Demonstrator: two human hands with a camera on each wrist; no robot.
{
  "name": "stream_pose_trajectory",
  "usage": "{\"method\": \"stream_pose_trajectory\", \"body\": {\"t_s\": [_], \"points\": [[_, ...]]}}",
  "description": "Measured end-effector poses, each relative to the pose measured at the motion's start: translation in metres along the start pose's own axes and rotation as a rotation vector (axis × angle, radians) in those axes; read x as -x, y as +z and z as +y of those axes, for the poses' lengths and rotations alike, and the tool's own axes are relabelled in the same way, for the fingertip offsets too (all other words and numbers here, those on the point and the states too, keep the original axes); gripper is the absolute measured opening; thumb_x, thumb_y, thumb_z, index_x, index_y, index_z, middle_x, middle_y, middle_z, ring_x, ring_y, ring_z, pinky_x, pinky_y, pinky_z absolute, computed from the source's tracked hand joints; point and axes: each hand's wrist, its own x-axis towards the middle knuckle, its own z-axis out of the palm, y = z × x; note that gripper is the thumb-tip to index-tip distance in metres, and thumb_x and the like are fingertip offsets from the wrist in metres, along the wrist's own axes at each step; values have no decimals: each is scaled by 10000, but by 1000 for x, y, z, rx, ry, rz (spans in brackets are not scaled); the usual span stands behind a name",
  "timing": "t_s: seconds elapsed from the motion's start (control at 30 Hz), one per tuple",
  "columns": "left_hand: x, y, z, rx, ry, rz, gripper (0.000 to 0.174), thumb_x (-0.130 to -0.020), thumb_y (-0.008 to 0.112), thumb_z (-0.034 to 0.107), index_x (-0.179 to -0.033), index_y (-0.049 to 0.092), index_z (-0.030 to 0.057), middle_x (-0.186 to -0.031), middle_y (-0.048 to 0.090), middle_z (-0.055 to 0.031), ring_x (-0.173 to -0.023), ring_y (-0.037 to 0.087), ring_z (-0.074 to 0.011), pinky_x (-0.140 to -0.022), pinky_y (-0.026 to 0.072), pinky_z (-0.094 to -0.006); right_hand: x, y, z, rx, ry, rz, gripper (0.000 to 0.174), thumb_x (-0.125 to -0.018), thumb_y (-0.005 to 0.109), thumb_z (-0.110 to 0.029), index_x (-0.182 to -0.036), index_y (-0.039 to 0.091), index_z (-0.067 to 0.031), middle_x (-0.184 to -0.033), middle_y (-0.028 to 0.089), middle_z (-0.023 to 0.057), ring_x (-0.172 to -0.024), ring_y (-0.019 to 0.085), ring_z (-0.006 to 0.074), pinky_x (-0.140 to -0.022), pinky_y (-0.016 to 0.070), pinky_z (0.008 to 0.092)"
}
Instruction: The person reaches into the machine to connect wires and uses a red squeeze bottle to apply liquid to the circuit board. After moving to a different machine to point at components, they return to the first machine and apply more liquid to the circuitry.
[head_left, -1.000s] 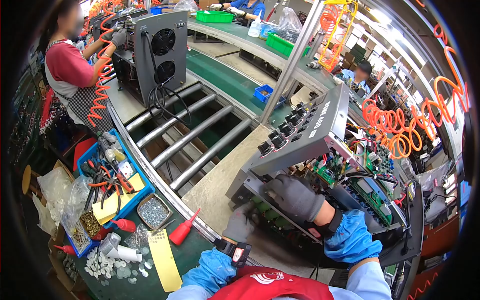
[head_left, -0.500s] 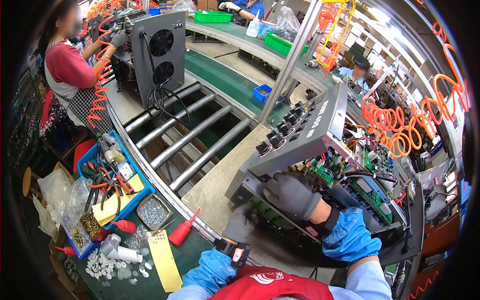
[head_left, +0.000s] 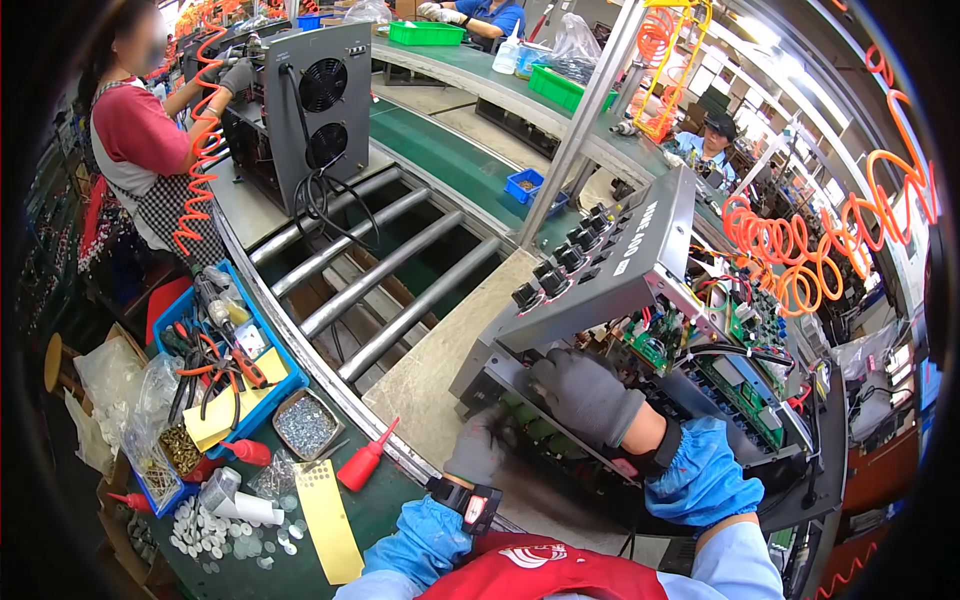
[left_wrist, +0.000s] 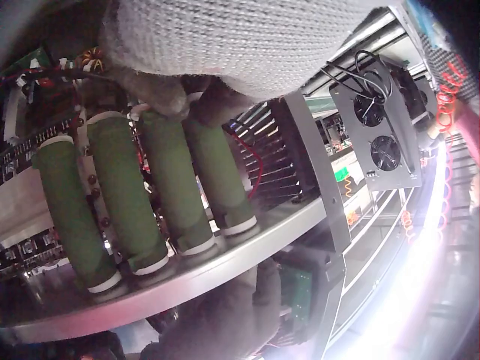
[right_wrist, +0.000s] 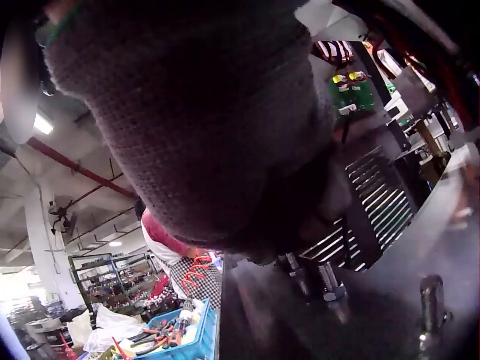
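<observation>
A grey machine housing [head_left: 640, 235] stands tilted at the right, its circuit boards [head_left: 735, 400] exposed. My gloved left hand [head_left: 480, 445] is at its lower front edge; in the left wrist view that hand [left_wrist: 247, 45] has its fingers bent beside green cylinders [left_wrist: 120, 191]. My gloved right hand [head_left: 588, 398] reaches over the lower front panel [head_left: 500, 372] from behind, fingers bent. In the right wrist view the right hand [right_wrist: 202, 135] has its shadowed fingertips close to threaded bolts [right_wrist: 330, 283] on a metal surface. Whether either hand pinches something is hidden.
Metal rollers [head_left: 385, 285] run left of the housing, with another fan-backed machine [head_left: 325, 100] beyond. A blue tool tray [head_left: 270, 400], a red bottle [head_left: 362, 465] and a screw dish [head_left: 308, 424] lie at the left. Orange coiled hoses [head_left: 800, 265] hang at the right.
Both my hands stay at nearly the same places on the housing. The seated worker at the right has raised their head. The far worker's hands have shifted slightly.
</observation>
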Motion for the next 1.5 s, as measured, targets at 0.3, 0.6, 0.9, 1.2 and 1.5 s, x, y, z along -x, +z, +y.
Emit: {"method": "stream_pose_trajectory", "body": {"t_s": [0.3, 0.6, 0.9, 1.2, 1.5], "points": [[2, 9, 3, 109, -50, 76, 78, -962, 616, 94, -1018, 610, 40, -836, 583, -55, -711, 574, -144, -548, 485, -233, -3, -8, -1, 21, -87, 12, 155, -912, 592, -179, -941, 617, -29, -873, 602, 195, -824, 619, 380, -743, 506, 474], [3, 6, 1, 47, -4, 68, 103, -963, 616, 94, -1049, 616, 37, -862, 584, -65, -720, 564, -146, -571, 489, -238, -9, -5, 0, 36, -1, 47, 294, -889, 616, -311, -796, 683, -40, -846, 615, 179, -852, 607, 338, -719, 491, 468], [-10, -12, -9, -220, 107, -6, 94, -982, 589, 101, -1040, 613, 31, -868, 586, -68, -721, 560, -148, -593, 491, -239, -2, -22, -3, -159, 28, 109, 220, -847, 631, -232, -893, 682, -23, -882, 630, 203, -832, 631, 381, -741, 507, 480], [-12, -24, -9, -261, 145, -90, 172, -999, 548, 121, -1128, 615, 30, -971, 627, -74, -790, 582, -140, -598, 490, -222, 11, -26, -3, -373, 141, -8, 284, -812, 544, -97, -1044, 693, -32, -893, 651, 204, -835, 639, 380, -782, 526, 466], [-21, -37, -14, -369, 193, -125, 172, -1004, 532, 113, -1132, 615, 34, -950, 624, -68, -782, 582, -138, -607, 493, -214, 16, -22, -5, -362, 151, 32, 300, -781, 526, -71, -1018, 703, -23, -935, 660, 196, -886, 624, 387, -811, 515, 438]]}}
